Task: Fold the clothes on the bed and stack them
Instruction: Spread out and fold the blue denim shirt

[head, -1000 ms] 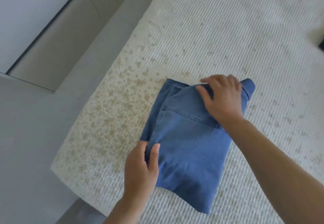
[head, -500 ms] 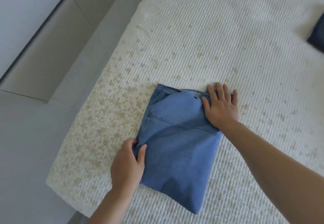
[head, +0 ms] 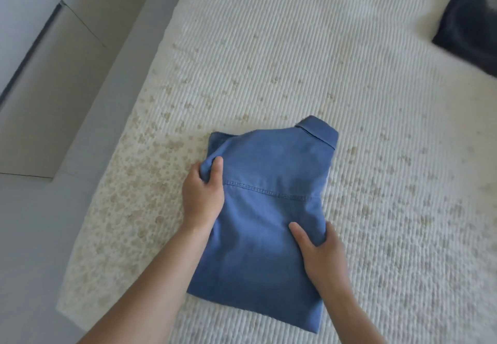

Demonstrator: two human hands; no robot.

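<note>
A folded blue denim shirt [head: 265,209] lies on the cream ribbed bed cover [head: 295,61], collar pointing away from me. My left hand [head: 203,195] grips the shirt's left edge, thumb on top and fingers tucked under the fabric. My right hand [head: 320,252] grips the right edge lower down, thumb pressed on the denim and fingers beneath. Both hands hold the shirt from opposite sides.
A dark navy garment [head: 470,23] lies at the bed's far right, partly cut off by the frame. The bed's left edge runs diagonally beside a grey floor [head: 40,236] and pale wall panels [head: 40,61]. Speckled beige patterning covers the near left of the cover.
My right hand left the shirt's top edge and came down to grip its right side. My left hand slid up the left edge. The collar now shows at the top.
</note>
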